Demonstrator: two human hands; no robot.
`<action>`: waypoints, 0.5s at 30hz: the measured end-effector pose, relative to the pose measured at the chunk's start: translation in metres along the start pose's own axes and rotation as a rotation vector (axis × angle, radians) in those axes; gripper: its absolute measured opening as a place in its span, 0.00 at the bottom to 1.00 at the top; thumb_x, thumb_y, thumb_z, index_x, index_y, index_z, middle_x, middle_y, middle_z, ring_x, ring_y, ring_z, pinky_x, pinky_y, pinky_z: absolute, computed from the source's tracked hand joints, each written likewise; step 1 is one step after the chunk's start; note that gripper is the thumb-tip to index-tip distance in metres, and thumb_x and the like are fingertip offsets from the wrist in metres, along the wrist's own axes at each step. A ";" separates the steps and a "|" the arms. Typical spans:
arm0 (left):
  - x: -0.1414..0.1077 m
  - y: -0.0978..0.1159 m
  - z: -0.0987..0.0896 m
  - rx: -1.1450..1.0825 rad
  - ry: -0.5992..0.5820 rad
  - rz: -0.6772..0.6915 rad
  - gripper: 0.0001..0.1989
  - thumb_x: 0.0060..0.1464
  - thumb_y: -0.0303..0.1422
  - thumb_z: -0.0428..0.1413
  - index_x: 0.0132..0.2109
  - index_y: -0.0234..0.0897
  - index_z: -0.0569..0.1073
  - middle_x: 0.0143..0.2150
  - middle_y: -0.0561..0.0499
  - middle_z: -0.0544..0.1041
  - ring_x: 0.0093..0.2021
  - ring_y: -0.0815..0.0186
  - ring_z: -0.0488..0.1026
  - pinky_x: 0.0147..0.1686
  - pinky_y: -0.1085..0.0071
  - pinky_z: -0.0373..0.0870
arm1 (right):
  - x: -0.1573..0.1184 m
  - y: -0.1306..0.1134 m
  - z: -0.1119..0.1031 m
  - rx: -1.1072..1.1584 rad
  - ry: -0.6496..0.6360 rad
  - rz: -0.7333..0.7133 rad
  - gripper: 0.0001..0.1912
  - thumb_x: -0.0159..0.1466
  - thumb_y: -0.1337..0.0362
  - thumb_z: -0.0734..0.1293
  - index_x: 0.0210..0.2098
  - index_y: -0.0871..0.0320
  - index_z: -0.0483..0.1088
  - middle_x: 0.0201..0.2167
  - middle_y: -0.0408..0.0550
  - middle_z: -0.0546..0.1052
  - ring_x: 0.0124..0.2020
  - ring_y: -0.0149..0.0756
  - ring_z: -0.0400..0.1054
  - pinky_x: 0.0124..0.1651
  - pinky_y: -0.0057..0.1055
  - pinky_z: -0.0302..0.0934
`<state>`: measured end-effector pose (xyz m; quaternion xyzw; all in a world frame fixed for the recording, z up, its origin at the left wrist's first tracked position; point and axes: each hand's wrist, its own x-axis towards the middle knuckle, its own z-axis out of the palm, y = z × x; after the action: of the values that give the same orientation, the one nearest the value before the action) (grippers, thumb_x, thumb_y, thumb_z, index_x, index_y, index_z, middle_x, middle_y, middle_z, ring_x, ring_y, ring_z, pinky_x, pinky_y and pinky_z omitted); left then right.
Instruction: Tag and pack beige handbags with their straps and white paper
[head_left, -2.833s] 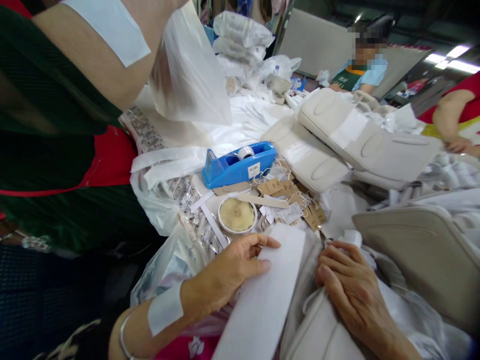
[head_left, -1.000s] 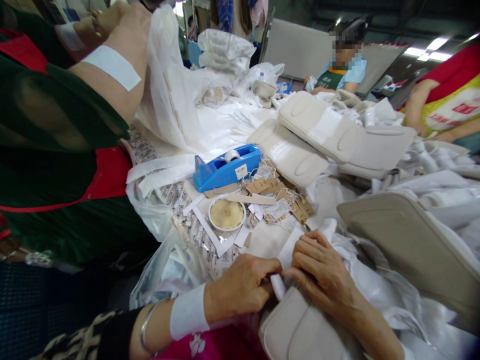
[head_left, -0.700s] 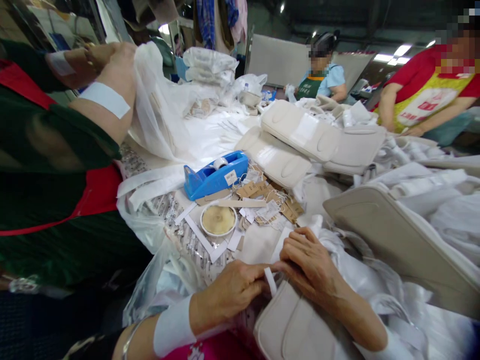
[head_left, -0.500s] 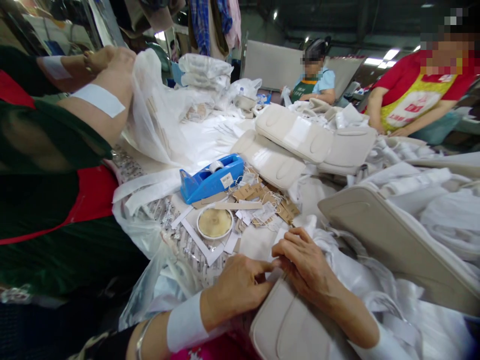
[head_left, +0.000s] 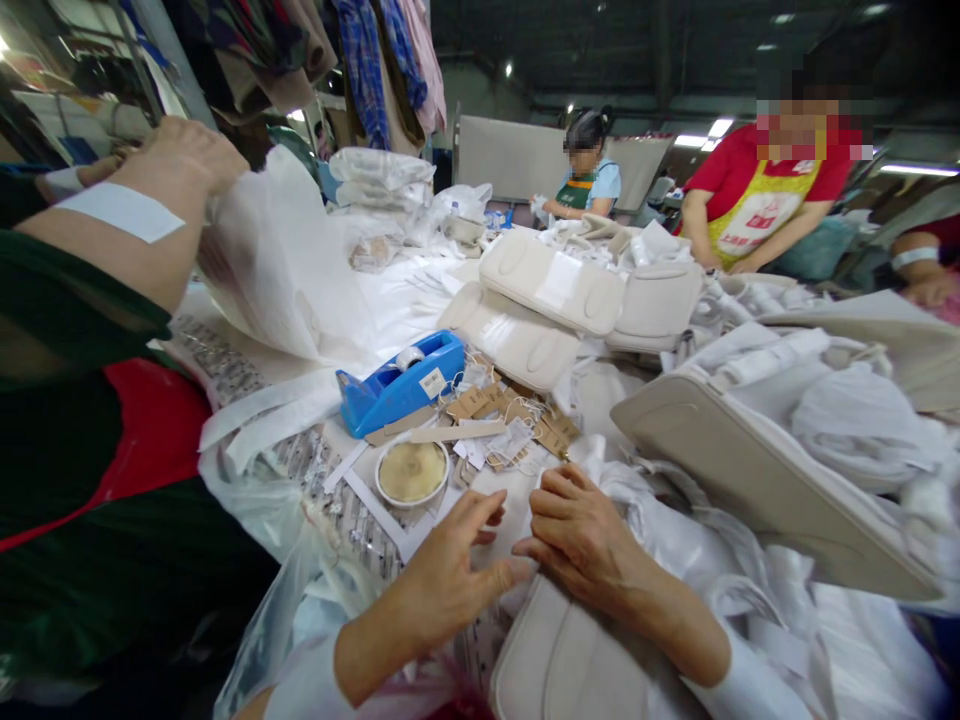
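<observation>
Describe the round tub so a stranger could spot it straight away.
On the cluttered table, find the bright blue tape dispenser. Just below it in the picture, above the left hand, sits the round tub. Its white rim and yellowish middle set it apart from the brown tags nearby.

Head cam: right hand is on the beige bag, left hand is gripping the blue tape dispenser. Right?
Not the grip: the head view shows the left hand open and apart from the blue tape dispenser, which sits beyond the round tub. The right hand is on the beige bag, as you say.
</observation>
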<state>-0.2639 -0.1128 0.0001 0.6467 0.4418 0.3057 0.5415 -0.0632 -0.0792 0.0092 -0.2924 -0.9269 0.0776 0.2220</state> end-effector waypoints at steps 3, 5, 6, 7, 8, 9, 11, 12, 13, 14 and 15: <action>0.016 -0.005 0.007 -0.084 -0.205 0.061 0.44 0.44 0.49 0.65 0.63 0.33 0.62 0.61 0.40 0.66 0.60 0.51 0.63 0.62 0.56 0.58 | 0.002 -0.002 -0.002 0.021 0.019 0.004 0.19 0.71 0.62 0.58 0.24 0.59 0.65 0.25 0.43 0.69 0.32 0.34 0.55 0.41 0.37 0.49; 0.028 -0.007 0.015 -0.078 -0.186 0.086 0.48 0.37 0.46 0.69 0.63 0.35 0.62 0.62 0.41 0.65 0.62 0.49 0.60 0.64 0.55 0.54 | 0.002 -0.003 -0.004 0.036 0.024 0.023 0.19 0.71 0.63 0.58 0.24 0.59 0.65 0.27 0.43 0.71 0.33 0.33 0.57 0.42 0.37 0.50; 0.032 -0.007 0.020 -0.072 -0.147 0.097 0.48 0.33 0.44 0.71 0.62 0.35 0.64 0.62 0.41 0.65 0.62 0.49 0.60 0.65 0.54 0.53 | 0.002 -0.003 -0.005 0.044 0.020 0.030 0.19 0.71 0.63 0.57 0.24 0.58 0.65 0.28 0.43 0.72 0.34 0.33 0.58 0.43 0.37 0.51; 0.036 -0.008 0.024 -0.075 -0.112 0.107 0.47 0.32 0.41 0.72 0.60 0.36 0.65 0.60 0.42 0.66 0.62 0.49 0.60 0.64 0.54 0.54 | 0.001 -0.002 -0.006 0.048 0.011 0.035 0.18 0.71 0.63 0.57 0.25 0.58 0.64 0.29 0.43 0.73 0.35 0.33 0.59 0.44 0.37 0.51; 0.039 -0.009 0.029 -0.087 -0.086 0.113 0.44 0.32 0.39 0.72 0.58 0.36 0.67 0.59 0.42 0.67 0.61 0.49 0.61 0.63 0.54 0.56 | 0.001 -0.002 -0.005 0.044 0.005 0.036 0.18 0.71 0.63 0.57 0.25 0.58 0.64 0.30 0.43 0.73 0.35 0.33 0.59 0.45 0.37 0.52; 0.041 -0.012 0.034 -0.103 -0.072 0.109 0.40 0.33 0.37 0.71 0.56 0.36 0.68 0.57 0.43 0.69 0.60 0.49 0.62 0.62 0.55 0.58 | 0.001 -0.001 -0.005 0.031 0.001 0.035 0.18 0.71 0.63 0.57 0.25 0.58 0.64 0.30 0.43 0.73 0.35 0.33 0.59 0.45 0.37 0.53; 0.044 -0.019 0.042 -0.128 -0.094 0.050 0.31 0.39 0.35 0.67 0.53 0.36 0.71 0.54 0.45 0.72 0.58 0.50 0.65 0.59 0.56 0.62 | 0.004 0.002 -0.002 -0.002 0.019 0.026 0.19 0.71 0.62 0.57 0.24 0.57 0.62 0.28 0.43 0.71 0.34 0.33 0.59 0.43 0.35 0.54; 0.045 -0.024 0.045 -0.127 -0.122 0.014 0.28 0.40 0.34 0.65 0.52 0.38 0.71 0.52 0.46 0.73 0.57 0.50 0.67 0.58 0.56 0.64 | 0.006 0.003 -0.002 -0.014 0.055 0.024 0.19 0.71 0.61 0.57 0.24 0.56 0.62 0.27 0.43 0.70 0.33 0.34 0.59 0.41 0.35 0.55; 0.046 -0.029 0.047 -0.116 -0.145 -0.009 0.28 0.41 0.33 0.63 0.52 0.39 0.71 0.53 0.47 0.74 0.57 0.49 0.67 0.58 0.56 0.64 | 0.009 0.004 -0.003 -0.014 0.105 0.024 0.19 0.72 0.59 0.56 0.24 0.56 0.61 0.27 0.44 0.69 0.33 0.34 0.58 0.40 0.34 0.56; 0.047 -0.034 0.048 -0.098 -0.153 -0.017 0.30 0.41 0.32 0.61 0.55 0.39 0.70 0.54 0.47 0.73 0.58 0.49 0.66 0.60 0.56 0.63 | 0.013 0.004 -0.006 -0.001 0.174 0.028 0.19 0.72 0.58 0.55 0.25 0.56 0.60 0.27 0.45 0.69 0.32 0.35 0.59 0.39 0.34 0.56; 0.048 -0.037 0.049 -0.072 -0.141 -0.014 0.34 0.41 0.32 0.60 0.59 0.39 0.67 0.58 0.47 0.71 0.61 0.48 0.63 0.62 0.56 0.60 | 0.015 0.004 -0.012 0.024 0.256 0.039 0.19 0.72 0.57 0.54 0.26 0.55 0.60 0.27 0.46 0.69 0.33 0.35 0.59 0.38 0.33 0.57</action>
<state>-0.2095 -0.0896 -0.0506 0.6437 0.3959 0.2712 0.5962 -0.0666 -0.0673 0.0248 -0.3153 -0.8840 0.0551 0.3407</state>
